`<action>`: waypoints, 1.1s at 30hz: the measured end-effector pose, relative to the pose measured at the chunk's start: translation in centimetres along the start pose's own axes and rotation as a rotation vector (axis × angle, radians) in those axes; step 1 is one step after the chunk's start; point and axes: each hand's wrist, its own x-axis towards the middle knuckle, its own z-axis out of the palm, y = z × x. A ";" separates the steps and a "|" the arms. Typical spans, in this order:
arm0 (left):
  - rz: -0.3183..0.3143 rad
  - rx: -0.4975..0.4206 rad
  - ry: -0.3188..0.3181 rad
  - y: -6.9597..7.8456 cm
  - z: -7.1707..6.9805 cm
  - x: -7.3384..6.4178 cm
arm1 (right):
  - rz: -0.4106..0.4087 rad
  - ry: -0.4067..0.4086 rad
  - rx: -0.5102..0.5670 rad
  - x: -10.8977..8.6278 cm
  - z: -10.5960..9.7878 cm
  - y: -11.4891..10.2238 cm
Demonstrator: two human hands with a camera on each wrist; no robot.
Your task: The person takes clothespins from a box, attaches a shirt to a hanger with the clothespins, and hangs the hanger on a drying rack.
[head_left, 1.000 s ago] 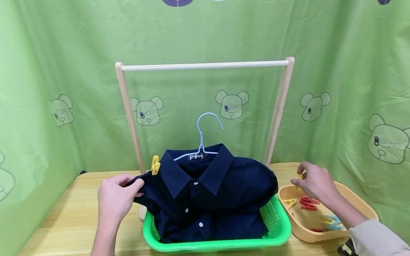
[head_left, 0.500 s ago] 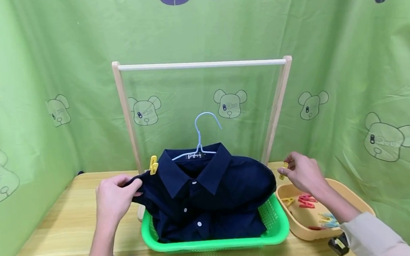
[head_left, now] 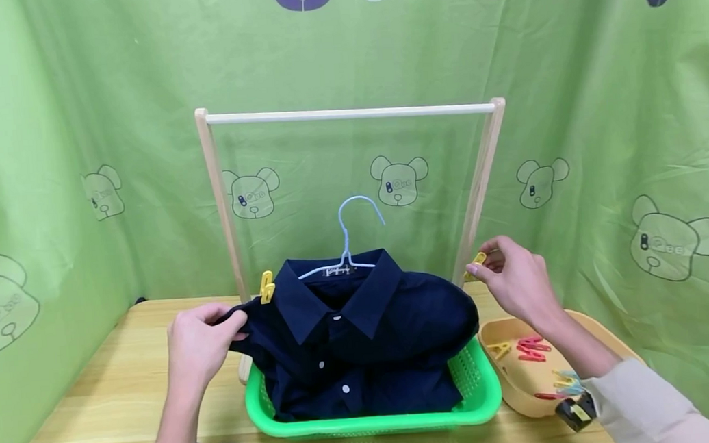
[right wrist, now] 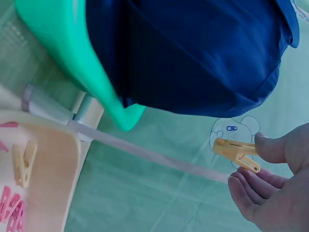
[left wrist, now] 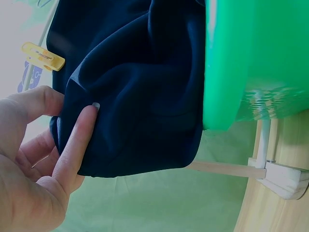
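A navy button-up shirt (head_left: 363, 344) on a light blue wire hanger (head_left: 347, 242) rests in a green basket (head_left: 375, 423). My left hand (head_left: 205, 338) pinches the shirt's left-side sleeve between thumb and fingers, as the left wrist view (left wrist: 43, 154) also shows. One yellow clothespin (head_left: 267, 287) is clipped on that shoulder, near the collar. Off the shirt's right-side shoulder, my right hand (head_left: 519, 278) pinches another yellow clothespin (right wrist: 236, 152) between thumb and fingers. In the right wrist view, this clothespin is apart from the cloth.
Behind the basket stands a wooden rack with a white bar (head_left: 347, 113). An orange tray (head_left: 521, 402) at the right holds yellow, red and blue clothespins (head_left: 533, 348). Green patterned curtain (head_left: 343, 57) encloses the wooden table (head_left: 107, 390).
My right hand has lifted the yellow clothespin out of the tray area and moved left and up toward the shirt's right-side shoulder. The left hand keeps its hold on the sleeve.
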 end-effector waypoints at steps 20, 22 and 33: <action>0.000 0.009 0.014 -0.1 0.1 -0.1 | -0.075 0.117 0.124 1.0 -0.1 -4.6; -0.001 0.007 0.013 -0.1 0.1 -0.1 | -0.083 0.125 0.131 1.1 -0.1 -5.0; -0.007 0.006 0.011 0.1 0.0 -0.1 | -0.125 0.132 0.175 1.1 0.3 -6.8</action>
